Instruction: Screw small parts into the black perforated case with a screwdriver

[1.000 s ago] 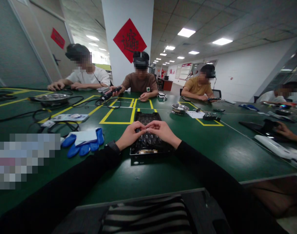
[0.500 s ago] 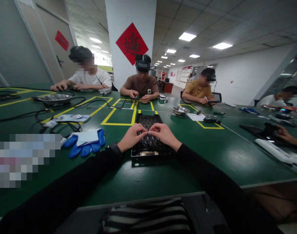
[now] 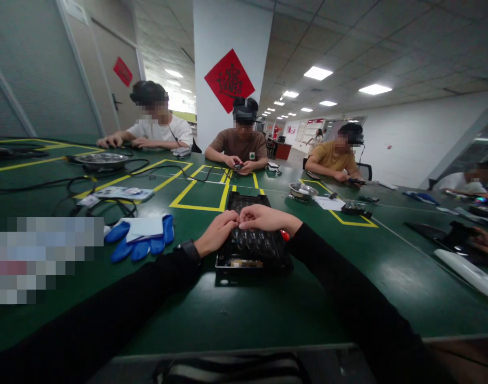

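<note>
A black plastic tray (image 3: 252, 241) with rows of rounded pockets lies on a dark, shallow, open case (image 3: 244, 269) right in front of me. My left hand (image 3: 218, 232) rests over the tray's left side, fingers bent and closed. From the right, my right hand (image 3: 264, 217) reaches across the tray, its fingers pinched together against the left fingertips. Whatever lies between the fingertips is too small to make out. Beside my right wrist, a small red thing (image 3: 285, 235) shows at the tray's right edge.
Blue-and-white gloves (image 3: 142, 237) lie to the left, near black cables (image 3: 121, 207). Metal bowls (image 3: 302, 191) and dark parts (image 3: 356, 209) stand farther off. Yellow tape (image 3: 196, 207) marks the green table (image 3: 180, 314). Several people sit around it, one opposite me (image 3: 238, 144).
The camera view has shifted slightly. My right hand has turned and come farther left over the tray, to my left fingertips. The red thing by my right wrist now shows.
</note>
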